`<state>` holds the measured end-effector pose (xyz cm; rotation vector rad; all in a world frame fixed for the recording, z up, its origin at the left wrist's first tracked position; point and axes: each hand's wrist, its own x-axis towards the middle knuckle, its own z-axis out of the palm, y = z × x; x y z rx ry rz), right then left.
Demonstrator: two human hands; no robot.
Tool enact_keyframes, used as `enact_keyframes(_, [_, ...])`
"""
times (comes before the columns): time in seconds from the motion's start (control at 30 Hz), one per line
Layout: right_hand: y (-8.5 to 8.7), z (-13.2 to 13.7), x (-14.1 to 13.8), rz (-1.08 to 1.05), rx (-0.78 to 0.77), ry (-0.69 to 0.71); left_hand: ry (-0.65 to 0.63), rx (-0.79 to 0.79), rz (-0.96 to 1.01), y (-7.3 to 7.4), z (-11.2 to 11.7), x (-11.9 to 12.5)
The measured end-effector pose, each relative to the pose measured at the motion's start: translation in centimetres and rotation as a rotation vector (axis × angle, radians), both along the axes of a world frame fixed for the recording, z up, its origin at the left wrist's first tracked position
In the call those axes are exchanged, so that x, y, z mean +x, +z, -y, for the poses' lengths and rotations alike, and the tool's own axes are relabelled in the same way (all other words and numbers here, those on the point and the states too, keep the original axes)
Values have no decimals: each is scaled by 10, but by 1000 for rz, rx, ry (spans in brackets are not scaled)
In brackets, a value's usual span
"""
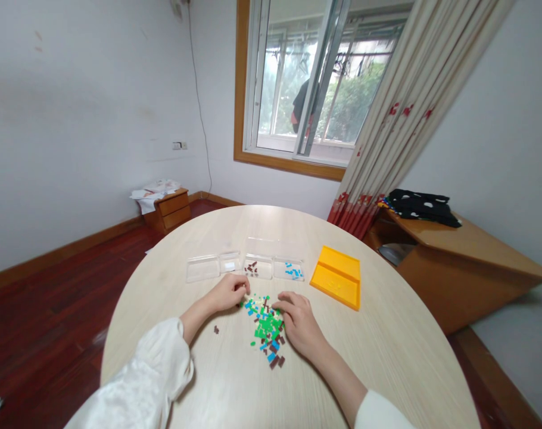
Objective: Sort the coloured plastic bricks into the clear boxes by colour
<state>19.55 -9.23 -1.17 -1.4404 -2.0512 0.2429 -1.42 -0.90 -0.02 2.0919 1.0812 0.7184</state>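
A pile of small building blocks (267,326), in green, blue, brown and cream, lies loose on the table in front of me. My left hand (229,292) is at the upper left edge of the pile, fingers curled together; whatever they hold, if anything, is too small to make out. On the pile's right side rests my right hand (299,322), its fingers stretched and apart, with the fingertips by the blocks. Behind the pile, a clear plastic box holds brown blocks (252,268) in one compartment and blue blocks (293,271) in another.
Another clear box (202,270) stands left of the filled one. An open yellow case (336,277) lies at the right. Two small brown blocks (216,329) sit apart near my left forearm. Beyond the round table (262,217) are a small cabinet (170,211) and a wooden desk (449,256).
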Motion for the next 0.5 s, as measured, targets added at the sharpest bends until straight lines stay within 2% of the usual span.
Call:
enact_keyframes(0.23, [-2, -2, 3, 124, 13, -102, 33, 15, 27, 2, 2, 1])
enact_keyframes(0.5, [-2, -4, 1, 233, 36, -188, -14, 49, 84, 2, 3, 4])
